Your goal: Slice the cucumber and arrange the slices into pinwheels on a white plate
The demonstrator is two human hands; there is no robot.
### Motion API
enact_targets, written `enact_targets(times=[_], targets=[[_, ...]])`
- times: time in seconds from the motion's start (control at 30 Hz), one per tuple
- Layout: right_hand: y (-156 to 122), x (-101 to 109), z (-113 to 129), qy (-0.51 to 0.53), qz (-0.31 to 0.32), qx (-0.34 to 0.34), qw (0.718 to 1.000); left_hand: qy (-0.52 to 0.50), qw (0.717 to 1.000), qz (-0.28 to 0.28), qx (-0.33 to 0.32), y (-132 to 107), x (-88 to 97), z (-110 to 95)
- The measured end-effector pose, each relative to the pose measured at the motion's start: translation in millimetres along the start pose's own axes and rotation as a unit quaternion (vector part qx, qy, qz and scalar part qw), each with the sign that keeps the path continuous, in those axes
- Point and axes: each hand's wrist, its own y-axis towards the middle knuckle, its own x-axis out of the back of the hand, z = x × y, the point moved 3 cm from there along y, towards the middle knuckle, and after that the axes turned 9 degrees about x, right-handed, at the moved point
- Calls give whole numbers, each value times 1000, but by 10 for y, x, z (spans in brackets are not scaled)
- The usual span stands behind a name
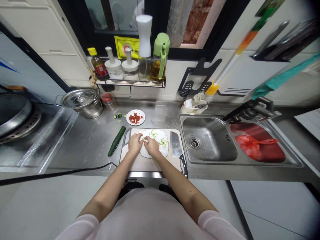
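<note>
Long steel desk (87, 143): beige cutting board (140, 164) at near edge, white oval plate (160, 152) on it, prob to keep plating close. Left hand (135, 144) + right hand (152, 146) meet over plate's left side. Both grips pinched nearly closed on a thin green cucumber slice (143, 142), fingertips for control.

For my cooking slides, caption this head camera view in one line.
Left hand and right hand meet over cucumber slices on a white plate, cleaver and whole cucumber alongside.

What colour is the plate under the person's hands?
White; the plate shows best in the head view, with green cucumber slices on it.
</note>
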Motion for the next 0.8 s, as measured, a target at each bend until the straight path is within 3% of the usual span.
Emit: enact_targets(times=[0.53, 0.67, 0.8], targets=[[-76, 1, 15, -12, -9, 15, 1000, 10, 1000, 9, 5, 14, 12, -10], [-107, 113, -4, 7, -33, 6, 999, -22, 1000, 1, 18, 9, 50, -4], [-269, 311, -225, 57, -87, -22, 994, -59, 997, -27, 39, -44, 132, 60]])
